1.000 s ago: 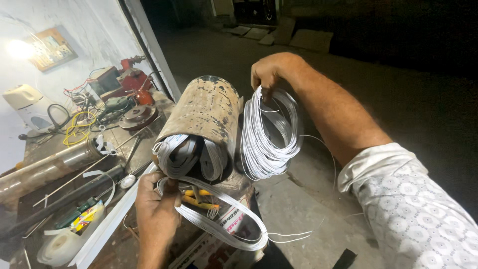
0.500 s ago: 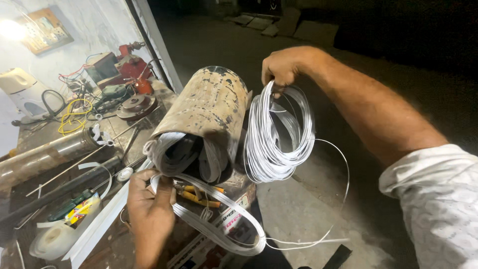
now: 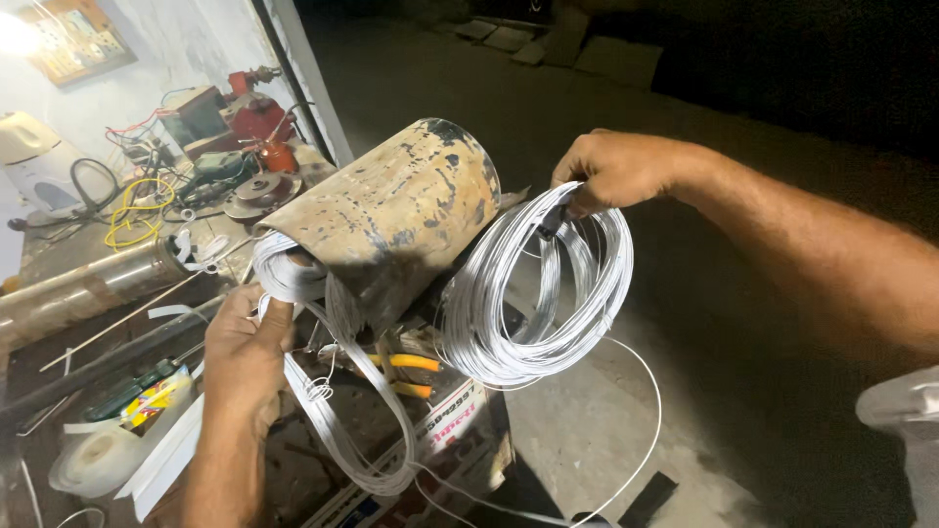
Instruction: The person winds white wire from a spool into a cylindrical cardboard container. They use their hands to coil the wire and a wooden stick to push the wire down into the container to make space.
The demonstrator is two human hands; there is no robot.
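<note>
My right hand point(image 3: 616, 168) grips the top of a loose coil of white wire point(image 3: 538, 293), held up in the air to the right of a rusty, paint-flaked metal cylinder point(image 3: 391, 215). That cylinder lies on its side on the workbench. My left hand point(image 3: 245, 352) rests at the cylinder's near open end, fingers closed on a second, flatter bundle of white wire point(image 3: 333, 420) that loops out of the cylinder mouth and hangs down. A single strand trails from the right-hand coil toward the floor.
Yellow-handled pliers point(image 3: 406, 372) lie below the cylinder on a printed box point(image 3: 440, 430). On the cluttered bench at left are a metal pipe point(image 3: 88, 288), a tape roll point(image 3: 93, 460), yellow cable point(image 3: 132, 215) and red machine parts point(image 3: 259, 117). Dark concrete floor point(image 3: 587, 430) spreads right.
My right hand has drawn the wire coil away from the cylinder, out to the right. The left hand has kept its hold on the lower bundle at the cylinder mouth.
</note>
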